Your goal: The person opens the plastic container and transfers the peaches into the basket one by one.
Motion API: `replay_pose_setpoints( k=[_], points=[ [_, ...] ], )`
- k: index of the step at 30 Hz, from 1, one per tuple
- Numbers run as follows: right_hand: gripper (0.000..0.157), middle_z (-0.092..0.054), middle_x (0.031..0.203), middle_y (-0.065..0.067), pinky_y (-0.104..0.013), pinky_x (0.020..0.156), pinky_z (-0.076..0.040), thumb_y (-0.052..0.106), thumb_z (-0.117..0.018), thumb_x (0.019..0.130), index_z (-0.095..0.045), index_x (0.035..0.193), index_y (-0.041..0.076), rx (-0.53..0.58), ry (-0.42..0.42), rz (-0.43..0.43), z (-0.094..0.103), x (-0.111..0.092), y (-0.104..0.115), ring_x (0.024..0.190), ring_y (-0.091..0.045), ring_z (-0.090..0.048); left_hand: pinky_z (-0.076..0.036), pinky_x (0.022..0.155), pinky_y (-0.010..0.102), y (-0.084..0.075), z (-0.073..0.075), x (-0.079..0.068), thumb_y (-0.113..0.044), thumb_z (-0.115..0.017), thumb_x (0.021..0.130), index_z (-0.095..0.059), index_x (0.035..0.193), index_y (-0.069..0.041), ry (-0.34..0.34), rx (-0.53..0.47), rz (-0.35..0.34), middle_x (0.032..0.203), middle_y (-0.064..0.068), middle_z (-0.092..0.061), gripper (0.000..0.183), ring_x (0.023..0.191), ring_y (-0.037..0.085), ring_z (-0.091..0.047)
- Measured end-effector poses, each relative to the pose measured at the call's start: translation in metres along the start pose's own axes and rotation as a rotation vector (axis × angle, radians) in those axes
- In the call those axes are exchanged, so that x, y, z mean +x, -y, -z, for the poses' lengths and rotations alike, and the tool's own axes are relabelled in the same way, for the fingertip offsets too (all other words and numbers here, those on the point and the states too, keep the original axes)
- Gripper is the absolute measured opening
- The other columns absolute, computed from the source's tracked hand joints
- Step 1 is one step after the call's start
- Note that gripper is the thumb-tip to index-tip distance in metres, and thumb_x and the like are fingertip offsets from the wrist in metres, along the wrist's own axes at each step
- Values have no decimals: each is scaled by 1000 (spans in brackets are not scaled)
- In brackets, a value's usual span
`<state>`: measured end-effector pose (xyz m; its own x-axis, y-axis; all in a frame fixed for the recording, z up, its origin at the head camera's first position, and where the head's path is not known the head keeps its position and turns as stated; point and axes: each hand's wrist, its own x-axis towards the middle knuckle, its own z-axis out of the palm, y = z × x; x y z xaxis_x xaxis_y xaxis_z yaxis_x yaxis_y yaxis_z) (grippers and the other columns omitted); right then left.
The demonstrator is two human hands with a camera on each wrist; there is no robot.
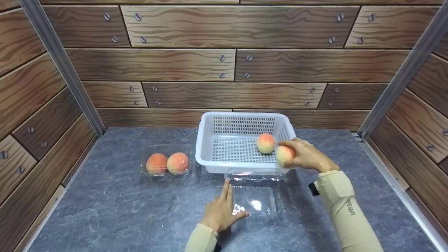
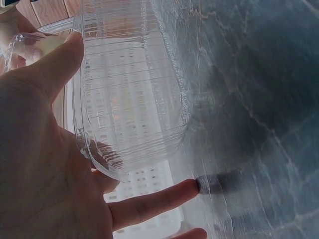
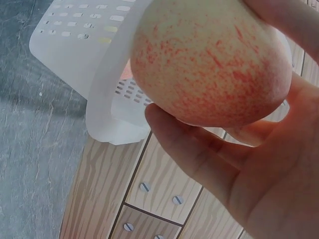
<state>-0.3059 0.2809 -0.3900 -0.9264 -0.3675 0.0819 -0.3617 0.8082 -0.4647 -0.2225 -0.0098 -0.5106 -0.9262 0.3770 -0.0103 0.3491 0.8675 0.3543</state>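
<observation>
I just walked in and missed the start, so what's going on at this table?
A person's right hand holds a round, red-and-yellow peach near the front right corner of a white perforated plastic basket, which has another peach inside. The left hand touches the left side of an open, transparent plastic box in front of the basket. Off to the left, a second transparent plastic box already holds two reddish peaches.

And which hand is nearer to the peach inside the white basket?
Right. The right hand holds another peach close beside that peach. The left hand is farther, at the clear container in front of the basket.
</observation>
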Motion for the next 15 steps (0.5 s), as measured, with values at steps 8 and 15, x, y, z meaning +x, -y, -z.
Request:
replay_pose_setpoints(
  k=[8,15],
  points=[
    [68,-58,124,-29,-66,92,-46,16,-83,73,-60,134,-2,-19,-68,41,-7,11,-6,111,-46,-56,-53,89,63,0,0,0,-69,-61,88,-34,154,6,9,1,6,166,18,-21,103,111,47,-63],
    [68,-58,124,-29,-67,93,-46,16,-84,72,-61,133,-2,-27,-97,43,-13,17,-10,111,-47,-56,-51,91,65,0,-1,2,-70,-61,88,-32,155,5,17,-7,15,166,18,-20,105,113,47,-62]
  ],
)
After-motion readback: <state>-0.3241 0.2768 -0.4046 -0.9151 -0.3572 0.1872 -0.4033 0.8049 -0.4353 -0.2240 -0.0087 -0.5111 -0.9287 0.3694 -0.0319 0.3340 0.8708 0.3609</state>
